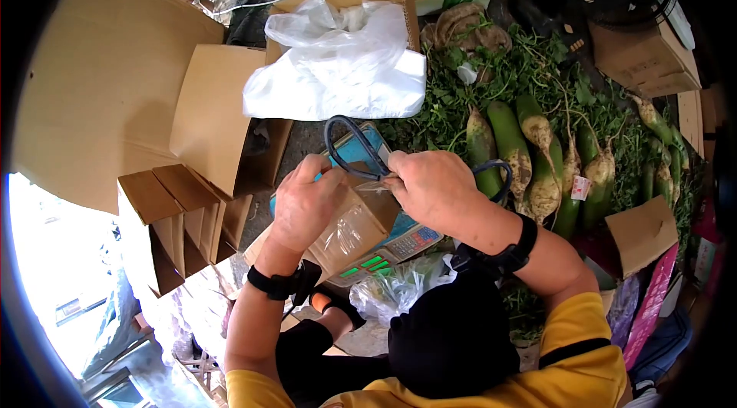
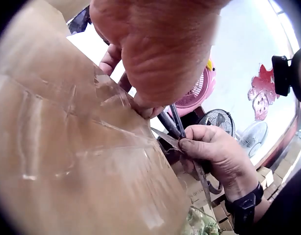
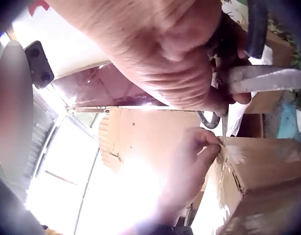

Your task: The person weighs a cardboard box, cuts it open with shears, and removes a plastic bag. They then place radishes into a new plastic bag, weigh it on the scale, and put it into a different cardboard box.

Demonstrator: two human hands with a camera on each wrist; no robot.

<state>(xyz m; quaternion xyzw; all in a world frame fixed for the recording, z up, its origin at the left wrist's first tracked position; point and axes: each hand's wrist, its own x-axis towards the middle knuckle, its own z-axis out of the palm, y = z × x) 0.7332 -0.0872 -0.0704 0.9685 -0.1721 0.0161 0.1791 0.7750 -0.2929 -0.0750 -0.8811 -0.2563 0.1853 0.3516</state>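
My right hand (image 1: 434, 187) grips a pair of scissors (image 1: 374, 156) near the pivot, with the dark looped handles sticking out on both sides. The blades stand apart. In the left wrist view one scissor blade (image 2: 165, 139) points at the edge of a taped cardboard box (image 2: 91, 161). My left hand (image 1: 305, 204) pinches at that same edge with thumb and fingertips, where clear tape shows in the right wrist view; the blade tip comes down right beside those fingertips (image 3: 212, 142). The box sits tilted on a digital scale (image 1: 411, 243).
Several long green radishes (image 1: 530, 162) lie on leafy greens to the right. Behind the scale, white plastic bags (image 1: 338, 78) cover an open carton. Folded cardboard boxes (image 1: 184, 216) stand at the left. A crumpled clear bag (image 1: 399, 285) lies in front of the scale.
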